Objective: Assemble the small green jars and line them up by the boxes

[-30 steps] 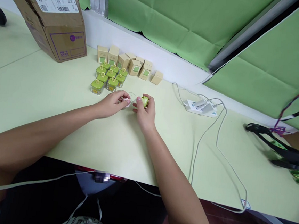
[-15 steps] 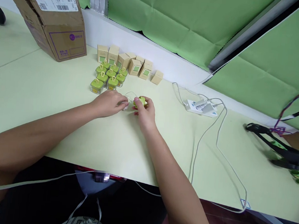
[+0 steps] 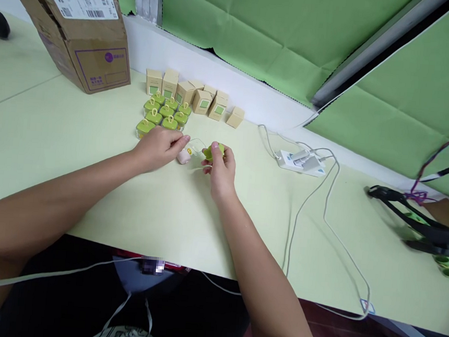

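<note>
My right hand [image 3: 222, 172] is closed on a green lid [image 3: 219, 148], with the thumb on top. A thin pale edge juts out below its fingers. My left hand [image 3: 161, 147] has its fingers curled and the thumb pressed against them; what they pinch, if anything, I cannot make out. Just under that thumb sits a small pinkish-white object [image 3: 183, 157] with a yellow mark beside it. Between the hands shows the outline of a clear plastic piece [image 3: 198, 144]. Several small clear jars with green looped lids [image 3: 167, 111] stand grouped behind my left hand.
Several small tan cartons [image 3: 202, 102] line up along the wall. A large open cardboard box [image 3: 96, 57] stands at the back left. To the right lie a white power strip [image 3: 301, 163] with cables [image 3: 327, 198] and a black stand-like object [image 3: 420, 220].
My left hand has lifted slightly, uncovering the pinkish-white object. My right hand has shifted a little to the right with the green lid, which is turned differently.
</note>
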Demonstrator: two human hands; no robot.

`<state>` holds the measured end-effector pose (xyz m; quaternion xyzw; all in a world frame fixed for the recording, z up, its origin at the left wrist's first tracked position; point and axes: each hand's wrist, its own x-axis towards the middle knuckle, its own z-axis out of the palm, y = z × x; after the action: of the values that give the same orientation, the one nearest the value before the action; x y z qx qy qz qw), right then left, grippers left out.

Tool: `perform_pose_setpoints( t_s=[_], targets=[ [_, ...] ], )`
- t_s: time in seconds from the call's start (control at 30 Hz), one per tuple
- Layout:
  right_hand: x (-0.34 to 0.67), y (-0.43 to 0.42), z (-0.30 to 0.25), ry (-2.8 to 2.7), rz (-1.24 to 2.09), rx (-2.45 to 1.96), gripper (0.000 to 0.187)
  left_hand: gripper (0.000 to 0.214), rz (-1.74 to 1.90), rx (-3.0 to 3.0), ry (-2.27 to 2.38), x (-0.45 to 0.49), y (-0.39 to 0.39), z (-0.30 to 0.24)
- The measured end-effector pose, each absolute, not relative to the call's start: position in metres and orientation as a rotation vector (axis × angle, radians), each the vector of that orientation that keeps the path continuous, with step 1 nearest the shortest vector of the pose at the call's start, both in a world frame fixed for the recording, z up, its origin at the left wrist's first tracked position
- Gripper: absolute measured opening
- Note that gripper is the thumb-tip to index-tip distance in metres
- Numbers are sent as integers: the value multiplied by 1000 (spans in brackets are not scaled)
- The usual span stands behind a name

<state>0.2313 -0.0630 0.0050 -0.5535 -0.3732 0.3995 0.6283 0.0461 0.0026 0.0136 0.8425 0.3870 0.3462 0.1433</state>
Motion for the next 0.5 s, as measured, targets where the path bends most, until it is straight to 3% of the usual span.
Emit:
perform_pose_setpoints(
  t_s=[0.13, 0.3, 0.43, 0.5],
  targets=[
    [231, -63, 6, -853, 904, -1263, 57, 52, 888, 2462, 998, 46, -1, 15],
    [232, -64, 7, -864, 910, -1266, 57, 48, 1101, 2439, 917, 46, -3, 12],
    [227, -67, 10, -935, 975, -1225, 57, 30, 1239, 2490, 730, 49, -5, 7],
    [222, -70, 11, -1028, 1023, -1180, 58, 44, 1290, 2540, 591, 52, -6, 4]
  ],
)
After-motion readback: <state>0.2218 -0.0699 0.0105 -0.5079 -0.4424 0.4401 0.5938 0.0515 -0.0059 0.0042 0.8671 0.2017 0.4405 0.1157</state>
